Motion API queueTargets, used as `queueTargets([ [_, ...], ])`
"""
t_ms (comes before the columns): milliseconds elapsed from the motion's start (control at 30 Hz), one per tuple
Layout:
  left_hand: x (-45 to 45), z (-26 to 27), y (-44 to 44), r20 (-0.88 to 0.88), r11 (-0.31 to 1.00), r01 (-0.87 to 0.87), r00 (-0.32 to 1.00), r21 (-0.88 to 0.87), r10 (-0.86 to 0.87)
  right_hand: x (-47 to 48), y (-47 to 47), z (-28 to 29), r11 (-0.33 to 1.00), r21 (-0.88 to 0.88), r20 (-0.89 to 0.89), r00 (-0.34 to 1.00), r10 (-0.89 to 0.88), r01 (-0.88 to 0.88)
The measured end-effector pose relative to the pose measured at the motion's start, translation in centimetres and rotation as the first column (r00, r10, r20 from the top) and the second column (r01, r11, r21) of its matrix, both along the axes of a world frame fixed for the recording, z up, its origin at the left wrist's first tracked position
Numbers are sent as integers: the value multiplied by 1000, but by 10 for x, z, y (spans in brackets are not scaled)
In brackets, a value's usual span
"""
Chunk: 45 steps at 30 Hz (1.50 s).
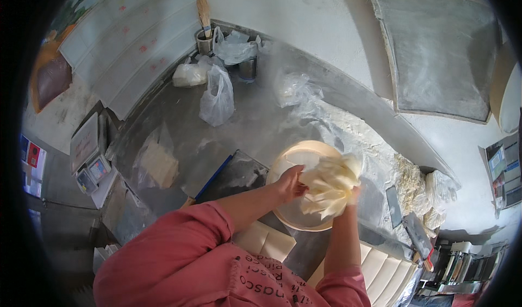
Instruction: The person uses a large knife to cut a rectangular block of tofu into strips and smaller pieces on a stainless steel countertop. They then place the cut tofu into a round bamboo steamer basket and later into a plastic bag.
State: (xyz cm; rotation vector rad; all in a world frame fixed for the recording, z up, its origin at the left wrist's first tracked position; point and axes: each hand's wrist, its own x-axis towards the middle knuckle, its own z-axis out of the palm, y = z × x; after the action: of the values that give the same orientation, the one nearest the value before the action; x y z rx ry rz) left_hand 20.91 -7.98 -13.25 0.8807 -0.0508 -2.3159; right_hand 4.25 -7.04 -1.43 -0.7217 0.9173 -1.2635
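My left hand [291, 182] and my right hand [354, 195] hold a loose bundle of thin, pale dough sheets [331, 184] between them, blurred by motion. Some fingers of the right hand are hidden behind the sheets. Below the bundle is a round sieve [281, 160] with a pale rim and a light mesh, on the floury grey worktop. Near my body, partly under my left forearm, lies a stack of cut dough sheets [265, 239]. More rows of folded dough sheets [385, 270] lie to the right of my right forearm.
White flour [346, 123] is heaped along the back wall, with noodles [408, 180] to the right. A broad-bladed knife [418, 229] lies at the right edge. Plastic bags [218, 97] and a brush [204, 15] in a can stand behind. A digital scale [86, 144] is left.
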Motion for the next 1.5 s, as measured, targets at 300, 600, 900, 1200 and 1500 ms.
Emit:
queueTargets([
  [300, 18, 58, -10, 276, 990, -59, 957, -125, 92, 7, 5, 47, 995, -43, 104, 991, -85, 90],
  [600, -3, 5, -6, 185, 996, 31, 982, 79, -45, -1, 10, -88, 997, 79, -393, 919, 18, 14],
  [900, 55, 42, -11, 689, 541, 732, -136, -415, 712, -28, 36, -76, 846, -514, -857, 30, -515, -139],
  [1200, 78, 60, -13, 957, 583, 763, 269, -278, 105, -51, 101, -89, 829, 232, -434, 817, -379, 508],
  [1500, 155, 118, -44, 560, 801, -23, 703, -599, 439, -146, 101, -25, 791, 200, 54, 800, -598, 578],
])
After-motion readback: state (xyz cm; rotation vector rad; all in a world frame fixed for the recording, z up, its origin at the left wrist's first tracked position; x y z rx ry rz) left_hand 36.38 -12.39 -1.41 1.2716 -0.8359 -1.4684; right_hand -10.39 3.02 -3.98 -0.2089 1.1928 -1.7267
